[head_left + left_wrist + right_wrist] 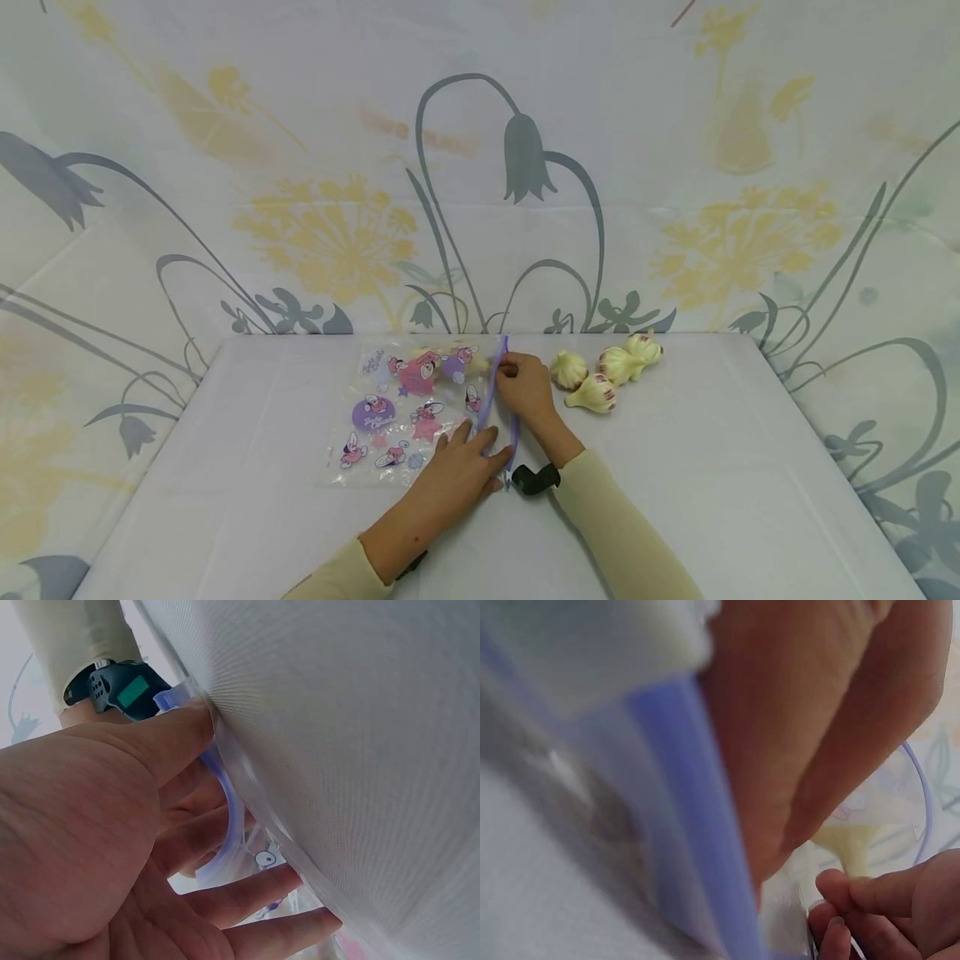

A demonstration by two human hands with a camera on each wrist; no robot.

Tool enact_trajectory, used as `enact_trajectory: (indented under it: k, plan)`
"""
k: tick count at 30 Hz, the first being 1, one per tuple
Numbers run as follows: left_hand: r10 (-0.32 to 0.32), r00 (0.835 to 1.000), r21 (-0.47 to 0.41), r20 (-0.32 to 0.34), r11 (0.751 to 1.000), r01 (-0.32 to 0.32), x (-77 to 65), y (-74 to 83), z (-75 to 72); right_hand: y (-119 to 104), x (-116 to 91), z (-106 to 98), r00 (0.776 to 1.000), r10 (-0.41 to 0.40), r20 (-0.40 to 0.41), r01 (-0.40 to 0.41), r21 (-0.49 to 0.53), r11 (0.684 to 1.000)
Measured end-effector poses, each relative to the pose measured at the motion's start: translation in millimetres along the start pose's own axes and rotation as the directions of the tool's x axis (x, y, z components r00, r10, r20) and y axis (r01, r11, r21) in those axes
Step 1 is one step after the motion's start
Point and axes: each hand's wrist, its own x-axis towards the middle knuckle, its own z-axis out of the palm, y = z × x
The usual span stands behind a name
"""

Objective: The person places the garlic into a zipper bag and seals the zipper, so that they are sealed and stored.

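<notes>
A clear plastic zip bag (pixel 442 429) printed with pink and purple cartoon figures lies flat, its purple-edged mouth to the right. My left hand (pixel 467 471) presses on the bag beside that mouth, fingers spread and mostly straight. In the left wrist view the purple zip strip (pixel 234 817) bows up between thumb and fingers (pixel 247 896). At the far end of the mouth is my right hand (pixel 528 387). Its thumb and fingertips pinch the pale stem of a garlic bulb (pixel 855 851). Printed plastic partly hides the bulb's body.
Several whole garlic bulbs (pixel 592 393) with purplish streaks sit in a cluster right of my right hand. A white cloth covers the table (pixel 705 483). Behind it rises a flower-patterned curtain (pixel 480 250). A dark wrist device (pixel 536 479) sits on my right wrist.
</notes>
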Motion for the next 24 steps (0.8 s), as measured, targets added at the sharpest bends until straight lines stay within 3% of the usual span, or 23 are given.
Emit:
enact_trajectory:
  k: [11,24]
  plan:
    - [0.001,1.000,-0.007,-0.021,1.000,-0.002,-1.3,0.1,-0.4,-3.9,-3.0,-7.7,0.989,0.008,0.145,0.003,-0.074,0.997]
    - [-0.009,1.000,-0.020,0.000,1.000,0.009,0.6,-0.9,-0.2,-14.1,-18.1,-28.0,0.989,-0.062,0.132,0.081,-0.138,0.987]
